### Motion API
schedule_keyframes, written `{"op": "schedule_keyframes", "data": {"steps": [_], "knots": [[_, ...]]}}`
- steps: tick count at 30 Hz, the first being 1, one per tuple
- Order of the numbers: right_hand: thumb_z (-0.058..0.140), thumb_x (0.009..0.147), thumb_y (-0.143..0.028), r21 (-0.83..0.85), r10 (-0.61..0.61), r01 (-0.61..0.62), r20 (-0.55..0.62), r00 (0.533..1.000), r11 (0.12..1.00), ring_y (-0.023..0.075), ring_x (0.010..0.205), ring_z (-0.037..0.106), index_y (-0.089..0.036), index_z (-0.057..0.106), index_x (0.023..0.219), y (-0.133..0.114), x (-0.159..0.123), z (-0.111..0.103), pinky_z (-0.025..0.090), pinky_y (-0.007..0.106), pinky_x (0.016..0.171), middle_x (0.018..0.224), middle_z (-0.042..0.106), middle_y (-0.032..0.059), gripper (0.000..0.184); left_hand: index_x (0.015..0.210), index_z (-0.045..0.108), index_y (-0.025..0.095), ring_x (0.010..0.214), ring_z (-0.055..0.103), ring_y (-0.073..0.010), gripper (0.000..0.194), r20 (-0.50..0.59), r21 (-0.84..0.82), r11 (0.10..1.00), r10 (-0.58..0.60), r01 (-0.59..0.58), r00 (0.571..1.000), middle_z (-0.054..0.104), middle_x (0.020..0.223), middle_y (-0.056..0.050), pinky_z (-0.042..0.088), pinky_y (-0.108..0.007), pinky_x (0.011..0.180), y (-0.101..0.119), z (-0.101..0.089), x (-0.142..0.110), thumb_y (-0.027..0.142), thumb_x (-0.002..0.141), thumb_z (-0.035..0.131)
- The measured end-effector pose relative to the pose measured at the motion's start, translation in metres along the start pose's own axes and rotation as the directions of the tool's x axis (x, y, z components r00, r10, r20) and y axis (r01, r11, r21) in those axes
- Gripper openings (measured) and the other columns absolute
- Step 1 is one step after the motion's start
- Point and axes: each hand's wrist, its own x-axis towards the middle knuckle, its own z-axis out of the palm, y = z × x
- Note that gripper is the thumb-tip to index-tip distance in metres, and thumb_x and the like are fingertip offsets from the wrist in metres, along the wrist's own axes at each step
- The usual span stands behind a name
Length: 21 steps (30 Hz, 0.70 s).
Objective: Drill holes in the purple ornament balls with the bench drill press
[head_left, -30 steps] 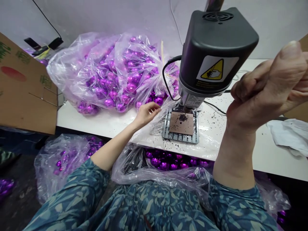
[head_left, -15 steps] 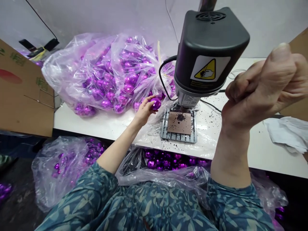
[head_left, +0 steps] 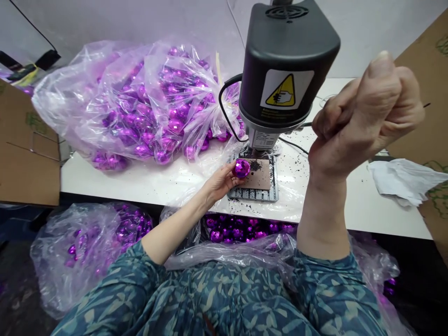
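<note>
We pinch a purple faceted ball (head_left: 242, 168) between the thumb and fingers of our left hand (head_left: 222, 182), over the left part of the brown square board (head_left: 262, 179), which lies on the slotted metal base plate (head_left: 275, 189). Our right hand (head_left: 367, 114) is curled into a fist beside the black drill motor housing (head_left: 287, 51); a thin dark rod shows at either side of it, but we cannot tell how firmly the fingers close on it. Dark shavings (head_left: 257, 164) lie on the board, beneath the drill. On the white tabletop (head_left: 105, 184), to the left, sits a tied clear plastic bag (head_left: 140, 107) full of purple balls; a crumpled white cloth (head_left: 399, 182) lies to the right. Below the front edge, more purple balls (head_left: 241, 229) show in an open plastic bag (head_left: 238, 254)
</note>
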Motion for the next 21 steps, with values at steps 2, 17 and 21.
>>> {"op": "schedule_keyframes", "data": {"steps": [2,17,21], "knots": [[0.067,0.084,-0.038,0.005,-0.004,0.004,0.006,1.0,1.0,0.0005,0.034,0.032,-0.019,0.036,0.056,-0.001,-0.001,-0.001,0.019,0.021,0.038,0.041,0.033,-0.0097,0.045,0.105,0.069,0.019,0.098,0.076,-0.0226,0.034,-0.053,-0.093,0.995,-0.05,0.044,0.997,0.077,0.105,-0.011,0.066,-0.036,0.085,0.001,0.005,0.001,0.05,0.093,0.069],[0.06,0.09,-0.028,-0.019,0.003,-0.002,0.035,0.999,1.0,-0.001,0.038,0.037,-0.019,0.039,0.056,-0.003,-0.003,-0.004,0.026,0.018,0.041,0.045,0.036,-0.0102,0.041,0.108,0.069,0.014,0.087,0.072,-0.0178,0.032,-0.011,-0.136,0.991,0.003,-0.004,1.0,0.074,0.104,-0.011,0.062,-0.027,0.071,0.001,0.009,-0.006,0.036,0.085,0.077],[0.063,0.089,-0.028,0.026,-0.009,0.008,0.026,1.0,1.0,0.0006,0.037,0.036,-0.019,0.041,0.058,-0.002,-0.003,-0.004,0.024,0.02,0.04,0.044,0.037,-0.0098,0.039,0.124,0.061,0.02,0.089,0.069,-0.0158,0.069,0.016,0.229,0.926,0.305,-0.3,0.952,0.071,0.112,-0.007,0.058,-0.027,0.077,-0.007,0.0,-0.001,0.033,0.065,0.094]]}}
